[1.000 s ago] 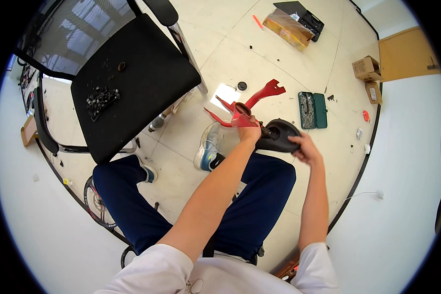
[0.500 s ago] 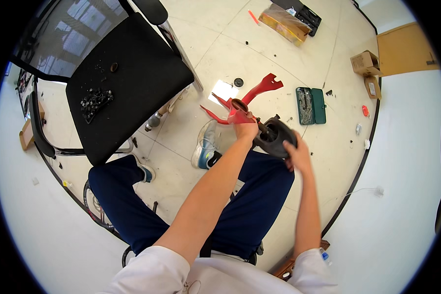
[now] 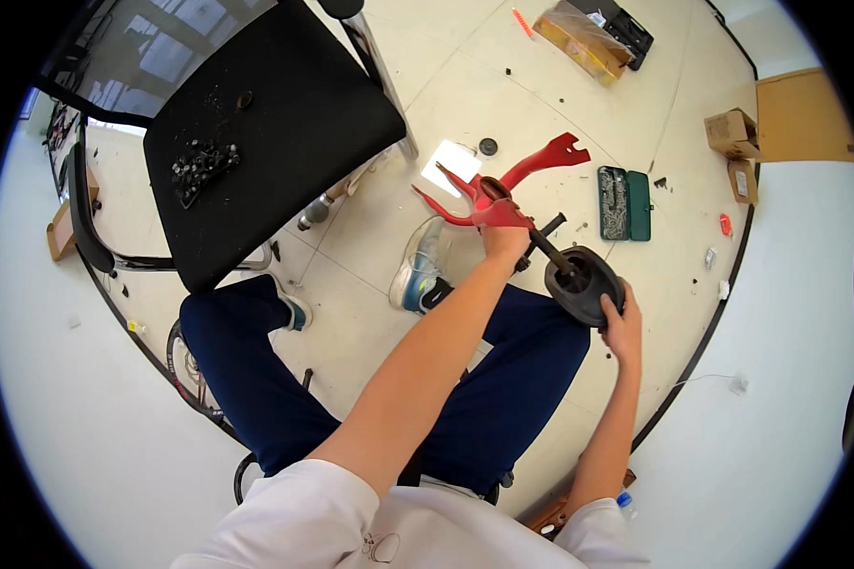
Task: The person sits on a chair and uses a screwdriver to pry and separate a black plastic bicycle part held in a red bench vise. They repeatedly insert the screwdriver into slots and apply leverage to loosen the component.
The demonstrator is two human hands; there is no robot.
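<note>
Gripping a probably stiff red forked frame [image 3: 503, 214] by its near end, the left hand [image 3: 508, 244] sits beyond the right knee [image 3: 562, 332], while the right hand [image 3: 622, 327] clasps a likely light black saddle-like piece [image 3: 579, 303] by its rim, arguably best.

Red forked part [image 3: 503, 214]: glossy, painted-looking. Black rounded piece [image 3: 588, 305]: matt, plastic-looking. Chair seat [image 3: 285, 142] at left: matt, textile-looking; backrest [image 3: 152, 57]: sheer mesh. Floor [image 3: 455, 90]: smooth, glossy tile. Far-right carton [image 3: 727, 133]: matt cardboard. Trousers [image 3: 256, 375]: matt cloth.
</note>
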